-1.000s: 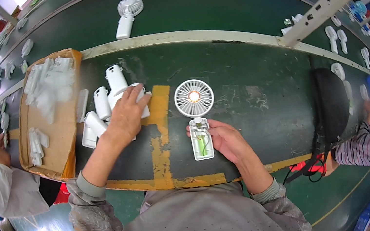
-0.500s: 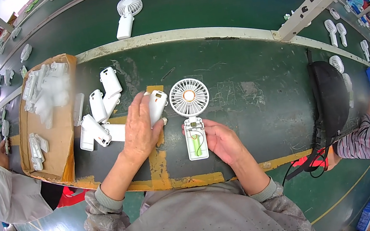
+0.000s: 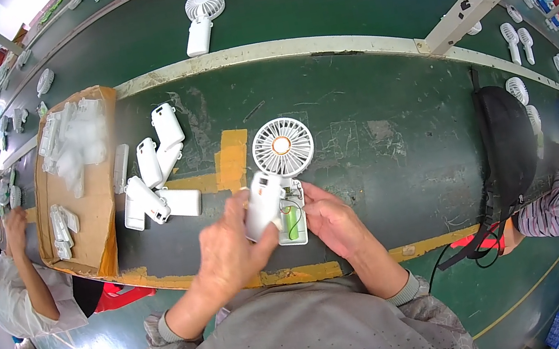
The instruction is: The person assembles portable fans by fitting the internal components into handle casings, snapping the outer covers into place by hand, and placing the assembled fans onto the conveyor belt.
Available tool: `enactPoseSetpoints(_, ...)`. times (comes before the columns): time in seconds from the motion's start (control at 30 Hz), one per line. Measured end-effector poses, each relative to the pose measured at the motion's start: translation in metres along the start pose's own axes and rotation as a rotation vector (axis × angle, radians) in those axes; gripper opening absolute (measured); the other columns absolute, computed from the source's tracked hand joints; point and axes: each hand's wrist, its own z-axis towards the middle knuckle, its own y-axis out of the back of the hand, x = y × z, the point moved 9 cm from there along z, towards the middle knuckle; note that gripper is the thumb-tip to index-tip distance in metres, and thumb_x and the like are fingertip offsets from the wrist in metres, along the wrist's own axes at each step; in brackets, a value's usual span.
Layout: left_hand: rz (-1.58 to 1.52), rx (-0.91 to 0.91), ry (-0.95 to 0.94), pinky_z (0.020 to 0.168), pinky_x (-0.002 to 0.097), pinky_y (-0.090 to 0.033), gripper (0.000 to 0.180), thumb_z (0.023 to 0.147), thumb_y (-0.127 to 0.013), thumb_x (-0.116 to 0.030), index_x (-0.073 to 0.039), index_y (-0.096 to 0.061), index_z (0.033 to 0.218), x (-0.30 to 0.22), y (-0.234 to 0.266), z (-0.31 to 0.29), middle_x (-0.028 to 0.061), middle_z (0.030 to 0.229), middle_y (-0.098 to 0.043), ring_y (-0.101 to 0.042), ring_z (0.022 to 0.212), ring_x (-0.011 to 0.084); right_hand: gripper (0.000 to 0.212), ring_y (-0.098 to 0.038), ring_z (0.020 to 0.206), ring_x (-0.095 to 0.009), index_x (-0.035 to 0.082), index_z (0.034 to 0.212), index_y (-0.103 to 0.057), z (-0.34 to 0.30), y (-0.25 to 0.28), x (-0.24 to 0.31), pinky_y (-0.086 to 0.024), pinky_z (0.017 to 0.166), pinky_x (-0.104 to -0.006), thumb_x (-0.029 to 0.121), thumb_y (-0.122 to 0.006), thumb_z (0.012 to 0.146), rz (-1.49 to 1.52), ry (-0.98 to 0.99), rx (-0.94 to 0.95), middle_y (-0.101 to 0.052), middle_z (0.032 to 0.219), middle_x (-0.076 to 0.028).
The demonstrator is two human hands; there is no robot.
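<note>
A white handheld fan (image 3: pixel 282 147) lies on the table in front of me, its handle open and showing a green battery (image 3: pixel 292 222) with thin wires. My right hand (image 3: pixel 336 218) grips the handle along its right edge. In my left hand (image 3: pixel 229 247) is a white handle cover (image 3: pixel 264 205), held tilted between thumb and fingers. The cover overlaps the left side of the open handle; whether they touch, I cannot tell. Several more white covers (image 3: pixel 149 164) lie loosely piled to the left of my left hand.
At the left stands a cardboard tray (image 3: pixel 87 219) holding clear and white parts. A black bag (image 3: pixel 504 142) lies at the right with its straps hanging over the edge. Beyond a pale rail (image 3: pixel 258 52), another fan (image 3: pixel 199 33) rests on the green belt. Co-workers sit on both sides.
My left hand has brought the cover from beside the pile rightward and nearer, over the open handle. The right hand still holds the fan. The fan on the belt has shifted slightly right.
</note>
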Motion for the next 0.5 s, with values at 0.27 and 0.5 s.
enactPoseSetpoints(0.27,0.069,0.045,-0.027,0.052,0.0417,-0.050,0.064,0.075,-0.065,-0.026,0.007,-0.038,0.123,-0.019,-0.019,-0.010,0.0228,0.075,-0.062,-0.064,0.061,0.0347,0.059,-0.044,0.119,-0.019,0.000,0.138,-0.028,-0.002,-0.006,-0.004,-0.035,0.099,-0.0345,0.005,-0.040,0.081,-0.081,-0.024,0.002,-0.044,0.130,-0.010)
enactPoseSetpoints(0.5,0.090,-0.014,-0.073,0.048,0.0396,-0.049,0.062,0.076,-0.066,-0.027,0.009,-0.042,0.121,-0.021,-0.022,-0.011,0.0220,0.071,-0.061,-0.063,0.056,0.0332,0.059,-0.039,0.124,-0.021,-0.003,0.138,-0.025,-0.004,-0.011,-0.004,-0.029,0.104,-0.0347,0.004,-0.039,0.081,-0.122,-0.013,-0.008,-0.040,0.135,-0.012)
